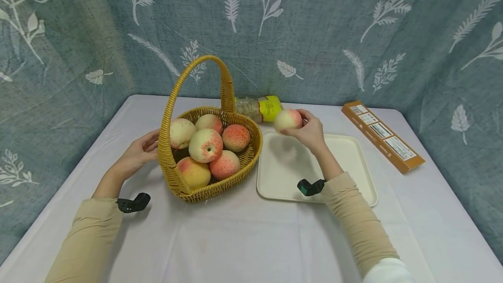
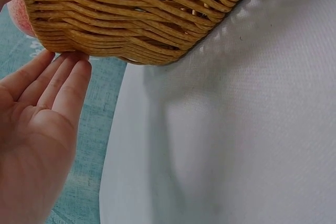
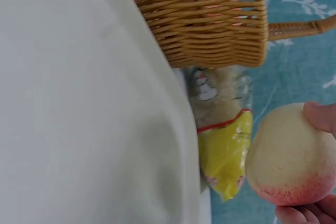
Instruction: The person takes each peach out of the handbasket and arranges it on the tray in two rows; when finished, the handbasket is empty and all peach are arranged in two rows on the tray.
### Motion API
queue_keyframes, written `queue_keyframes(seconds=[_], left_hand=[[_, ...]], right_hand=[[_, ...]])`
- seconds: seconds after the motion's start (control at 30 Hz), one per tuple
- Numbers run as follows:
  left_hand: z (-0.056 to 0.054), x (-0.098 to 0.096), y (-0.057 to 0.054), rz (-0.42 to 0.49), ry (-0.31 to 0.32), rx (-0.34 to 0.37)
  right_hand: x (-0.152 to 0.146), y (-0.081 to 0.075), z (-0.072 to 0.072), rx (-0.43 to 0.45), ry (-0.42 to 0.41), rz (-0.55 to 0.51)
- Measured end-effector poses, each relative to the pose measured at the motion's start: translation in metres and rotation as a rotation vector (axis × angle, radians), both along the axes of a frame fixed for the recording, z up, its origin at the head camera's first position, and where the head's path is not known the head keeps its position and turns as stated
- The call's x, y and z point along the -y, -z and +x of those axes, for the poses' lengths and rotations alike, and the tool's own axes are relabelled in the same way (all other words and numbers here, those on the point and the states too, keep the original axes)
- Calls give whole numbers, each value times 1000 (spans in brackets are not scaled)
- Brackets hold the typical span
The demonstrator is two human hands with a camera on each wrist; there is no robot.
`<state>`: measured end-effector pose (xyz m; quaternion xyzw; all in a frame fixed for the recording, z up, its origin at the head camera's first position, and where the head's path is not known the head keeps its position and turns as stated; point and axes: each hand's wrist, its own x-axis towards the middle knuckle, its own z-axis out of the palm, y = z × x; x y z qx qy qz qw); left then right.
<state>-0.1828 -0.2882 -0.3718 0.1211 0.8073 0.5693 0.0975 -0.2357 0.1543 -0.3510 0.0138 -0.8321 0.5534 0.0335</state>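
Observation:
My right hand point(image 1: 311, 133) holds a pale peach with a red blush point(image 1: 288, 120) between thumb and fingers, above the far edge of the cream tray point(image 1: 314, 197). The right wrist view shows the same peach point(image 3: 291, 156) up close. On the left stands a woven basket point(image 1: 214, 191) with a tall handle, holding several peaches point(image 1: 205, 145) in cream, red and yellow. My left hand point(image 1: 135, 154) is at the basket's left side. Its fairly straight fingers point(image 2: 73, 87) touch the wicker wall in the left wrist view, with the thumb near the rim.
Behind the basket and tray lies a clear bag with a yellow end point(image 1: 269, 108). A long brown box point(image 1: 383, 136) lies at the right. White cloth point(image 1: 220, 243) covers the table, and a blue-green leaf-patterned curtain point(image 1: 251, 47) hangs round the back and sides.

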Motion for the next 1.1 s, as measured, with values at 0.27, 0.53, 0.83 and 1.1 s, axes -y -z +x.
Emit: queue_keyframes(seconds=[0.27, 0.53, 0.83, 1.1], left_hand=[[-1, 3, 7, 46, 8, -31], [0, -3, -5, -4, -11, 60], [1, -2, -1, 9, -18, 33], [0, -1, 1, 13, -17, 32]], right_hand=[[4, 14, -4, -21, 5, 21], [11, 24, -10, 48, -2, 88], [21, 29, -14, 102, -35, 195], [28, 29, -14, 43, -74, 259]])
